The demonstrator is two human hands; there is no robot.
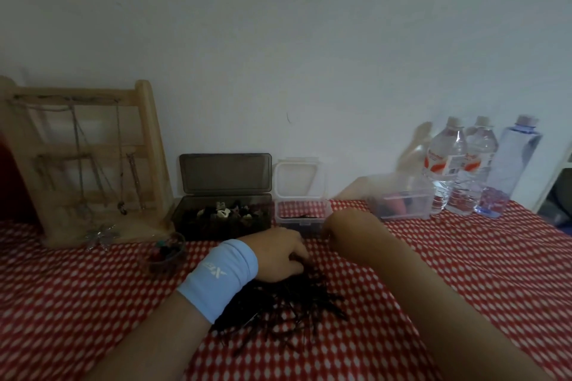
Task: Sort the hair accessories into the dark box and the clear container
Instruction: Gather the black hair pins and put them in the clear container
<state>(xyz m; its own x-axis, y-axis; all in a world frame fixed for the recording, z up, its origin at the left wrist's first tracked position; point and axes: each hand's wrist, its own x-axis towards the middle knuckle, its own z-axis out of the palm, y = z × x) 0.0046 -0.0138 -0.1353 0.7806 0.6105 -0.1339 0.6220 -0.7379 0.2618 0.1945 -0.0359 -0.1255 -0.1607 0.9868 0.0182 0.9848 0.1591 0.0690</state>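
A pile of black hairpins [288,312] lies on the red-and-white cloth in front of me. My left hand [278,254], with a blue wristband, rests on the pile's far edge, fingers curled into the pins. The dark box [188,223] stands open behind it, filled with small hair clips. To its right is the small clear container [309,221], lid up, with a few black pins inside. My right hand [343,226] hangs at that container's front right corner, bent downward so its fingers are hidden.
A wooden rack [148,145] hung with necklaces stands at the back left, with a small round bowl [165,263] of clips before it. Back right holds another clear tub [402,201] and three water bottles [448,164]. A wall runs close behind.
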